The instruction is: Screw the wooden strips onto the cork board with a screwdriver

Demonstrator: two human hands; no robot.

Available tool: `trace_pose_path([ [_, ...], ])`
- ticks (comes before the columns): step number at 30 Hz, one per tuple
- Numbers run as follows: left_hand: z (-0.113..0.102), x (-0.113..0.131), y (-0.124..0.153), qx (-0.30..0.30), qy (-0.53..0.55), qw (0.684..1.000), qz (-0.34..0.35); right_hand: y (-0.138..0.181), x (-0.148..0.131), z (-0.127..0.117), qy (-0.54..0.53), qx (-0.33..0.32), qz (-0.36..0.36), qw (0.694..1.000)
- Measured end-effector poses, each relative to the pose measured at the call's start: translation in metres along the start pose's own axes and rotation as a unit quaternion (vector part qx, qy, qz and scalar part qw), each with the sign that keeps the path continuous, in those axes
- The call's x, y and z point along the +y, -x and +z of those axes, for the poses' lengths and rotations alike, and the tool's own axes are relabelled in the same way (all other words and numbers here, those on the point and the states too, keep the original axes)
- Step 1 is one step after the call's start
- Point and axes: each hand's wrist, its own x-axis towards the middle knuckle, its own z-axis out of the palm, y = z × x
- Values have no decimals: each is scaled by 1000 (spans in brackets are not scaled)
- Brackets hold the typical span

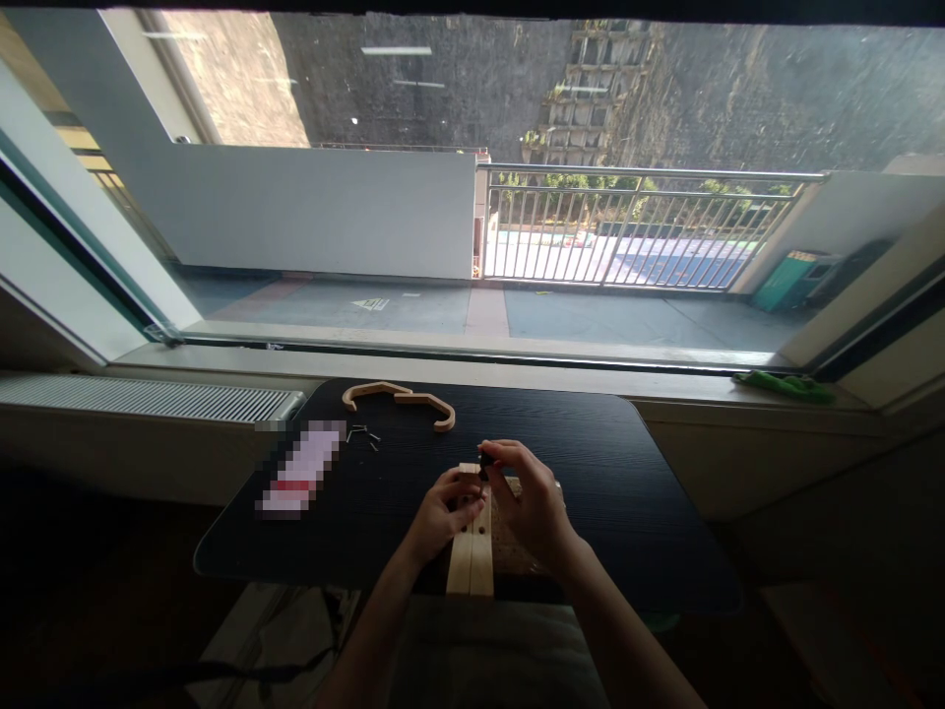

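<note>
Two pale wooden strips lie side by side near the table's front edge, with dark round holes in them. My right hand grips a short black-handled tool upright over the strips, between thumb and fingers. Its kind is too small to tell. Just below the tool, my left hand rests on the strips, thumb and fingers pinched together; what they hold is hidden. A brown speckled block sits beside the strips, partly under my right hand.
Two curved wooden pieces lie at the table's far side. Several small screws or pins are scattered near a blurred pink packet. Behind the black table are a window sill with a green cloth and a radiator at left.
</note>
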Motion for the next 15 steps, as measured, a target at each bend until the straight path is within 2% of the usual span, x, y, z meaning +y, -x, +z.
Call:
trace_pose_path([
  [7,0,-4,0,1,-1,1000,3,2,3,0,-17,-20,16,1000],
  [15,0,-8,0,6,7,1000,3,0,2,-1,-20,-18,1,1000],
])
